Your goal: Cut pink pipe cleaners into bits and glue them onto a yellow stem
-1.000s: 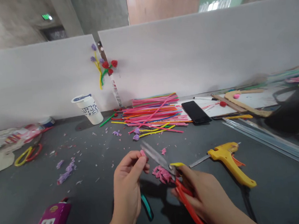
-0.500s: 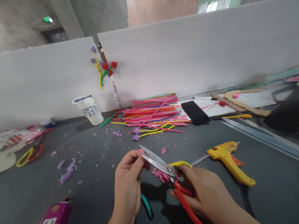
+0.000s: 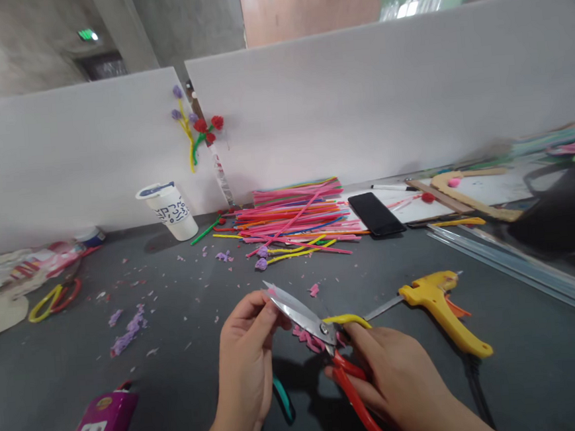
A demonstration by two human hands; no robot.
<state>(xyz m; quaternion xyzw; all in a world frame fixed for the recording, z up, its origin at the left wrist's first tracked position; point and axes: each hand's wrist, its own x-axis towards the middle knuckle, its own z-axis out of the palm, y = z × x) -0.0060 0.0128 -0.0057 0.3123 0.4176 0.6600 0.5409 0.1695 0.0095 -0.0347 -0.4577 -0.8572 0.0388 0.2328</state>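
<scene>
My right hand (image 3: 392,366) grips scissors (image 3: 300,314) with one red and one yellow handle, the blades pointing up and left and lying almost together. At their tips, my left hand (image 3: 250,338) is closed in a pinch on a small pink piece (image 3: 268,286), mostly hidden behind fingers and blade. Below the blades lies a heap of pink scraps (image 3: 307,339), partly covered by the scissors. One more pink scrap (image 3: 314,290) rests just beyond them. A teal-handled tool (image 3: 283,398) is on the table beside my left wrist, partly hidden.
A yellow glue gun (image 3: 442,313) lies right of my right hand. Farther back are colourful pipe cleaners (image 3: 292,218), a phone (image 3: 376,214) and a white cup (image 3: 170,211). Purple fluff (image 3: 130,331), other scissors (image 3: 55,300) and a purple box (image 3: 102,426) are left.
The scissor blades have come closer together near my left fingertips. Both hands stay in nearly the same place, and the view has shifted slightly.
</scene>
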